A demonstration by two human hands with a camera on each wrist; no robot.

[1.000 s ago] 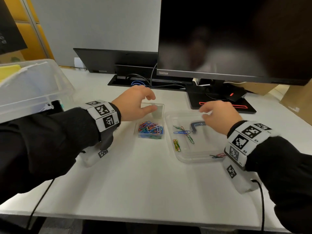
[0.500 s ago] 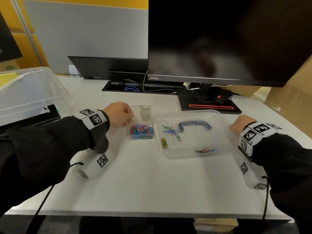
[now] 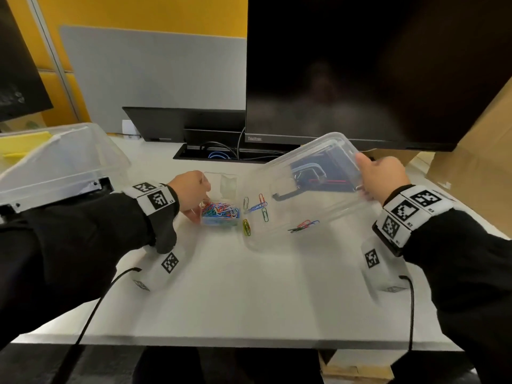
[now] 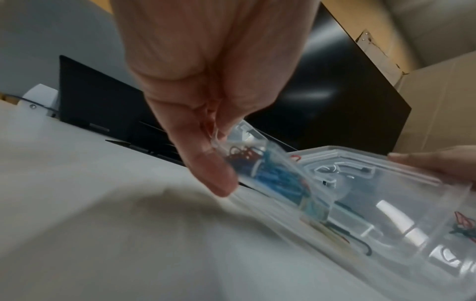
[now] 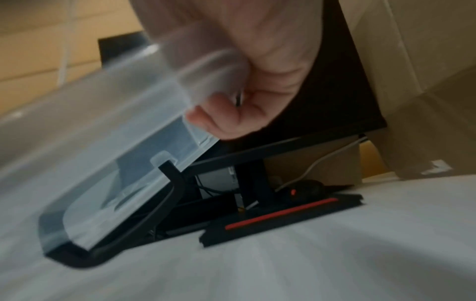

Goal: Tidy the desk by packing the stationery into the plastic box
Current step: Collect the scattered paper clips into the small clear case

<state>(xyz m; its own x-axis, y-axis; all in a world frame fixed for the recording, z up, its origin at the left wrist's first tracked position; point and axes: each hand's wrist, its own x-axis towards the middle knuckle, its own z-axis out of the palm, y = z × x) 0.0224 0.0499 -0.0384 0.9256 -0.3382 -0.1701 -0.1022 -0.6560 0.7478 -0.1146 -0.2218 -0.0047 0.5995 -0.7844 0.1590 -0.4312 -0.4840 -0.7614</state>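
A small clear paper clip box (image 3: 220, 216), full of coloured clips, sits on the white desk (image 3: 249, 295). My left hand (image 3: 198, 202) pinches its left wall between thumb and fingers; in the left wrist view the left hand (image 4: 216, 142) holds the paper clip box (image 4: 273, 175) by its rim. Right of it lies a clear plastic lid (image 3: 318, 206) with a handle, with several loose paper clips (image 3: 261, 207) on it. My right hand (image 3: 371, 176) grips the lid's far right edge, which is raised so the lid slopes down to the left. The right wrist view shows the right hand (image 5: 226, 114) on the lid (image 5: 123, 167).
A large clear plastic box (image 3: 58, 164) lies tilted at the left of the desk. A dark monitor (image 3: 360, 73) stands behind, with its stand (image 5: 280, 218) and a cable tray (image 3: 221, 155). Cardboard (image 3: 476, 167) is at the right. Wrist camera cables trail over the desk's front edge.
My right hand has taken hold of the lid's right edge and lifted it, so the lid now tilts down to the left. My left hand stays at the paper clip box.
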